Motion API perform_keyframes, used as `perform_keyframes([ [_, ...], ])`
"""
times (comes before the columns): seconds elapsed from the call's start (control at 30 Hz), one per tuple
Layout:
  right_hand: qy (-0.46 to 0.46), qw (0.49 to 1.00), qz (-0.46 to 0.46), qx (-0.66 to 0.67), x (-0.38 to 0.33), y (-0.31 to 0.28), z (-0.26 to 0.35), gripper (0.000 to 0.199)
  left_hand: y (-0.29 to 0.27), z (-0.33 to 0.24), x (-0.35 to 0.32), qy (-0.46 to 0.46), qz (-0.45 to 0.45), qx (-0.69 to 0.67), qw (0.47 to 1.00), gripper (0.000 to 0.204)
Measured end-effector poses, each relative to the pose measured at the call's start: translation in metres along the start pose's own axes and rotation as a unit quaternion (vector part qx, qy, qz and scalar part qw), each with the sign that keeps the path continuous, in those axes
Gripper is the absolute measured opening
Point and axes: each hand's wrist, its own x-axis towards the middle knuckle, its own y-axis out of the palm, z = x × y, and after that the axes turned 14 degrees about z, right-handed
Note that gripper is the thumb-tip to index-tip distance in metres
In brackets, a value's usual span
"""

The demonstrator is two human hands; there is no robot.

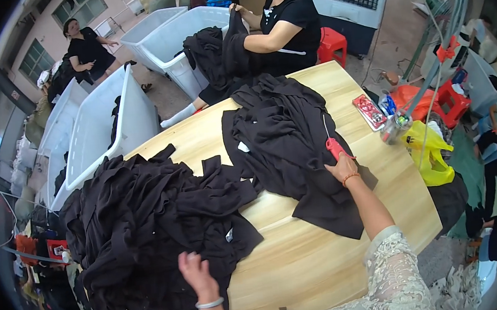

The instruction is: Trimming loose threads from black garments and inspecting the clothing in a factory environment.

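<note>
Because my right grip [345,171] clamps the red tool [337,147] against black cloth [276,129], it could snag; my left grip [198,275] hangs apart.

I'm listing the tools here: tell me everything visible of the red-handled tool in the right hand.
The red-handled tool has a plastic-looking grip and a thin, pale, metallic-looking shaft. The right hand holds the grip, partly covering it. The tool is over dark garments, shaft toward the picture's top; whether it touches them is unclear.
</note>
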Motion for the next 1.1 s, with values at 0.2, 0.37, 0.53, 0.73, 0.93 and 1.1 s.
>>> perform_keyframes([
  [0.2, -0.044, 0.999, 0.013, -0.024, -0.025, 0.018, 0.007, 0.056, 0.123, 0.085, 0.012, -0.018, 0.307, 0.233, 0.922, 0.062],
  [0.37, -0.032, 0.996, 0.05, 0.059, -0.09, 0.044, -0.005, 0.064, 0.194, 0.155, 0.007, 0.122, 0.337, 0.416, 0.836, 0.101],
  [0.53, -0.02, 0.996, 0.069, 0.044, -0.173, 0.072, -0.023, 0.052, 0.136, 0.163, -0.025, 0.188, 0.326, 0.54, 0.753, 0.073],
  [0.73, -0.005, 0.94, 0.234, 0.25, -0.269, 0.136, -0.08, 0.062, 0.054, 0.141, -0.079, 0.155, 0.371, 0.544, 0.736, 0.067],
  [0.93, -0.064, 0.924, 0.134, 0.352, -0.319, 0.096, -0.049, 0.057, 0.003, 0.113, -0.096, 0.121, 0.42, 0.538, 0.721, 0.071],
  [1.1, -0.182, 0.956, -0.085, 0.213, -0.264, 0.016, 0.012, 0.024, -0.024, 0.081, -0.096, 0.086, 0.456, 0.434, 0.772, 0.065],
])
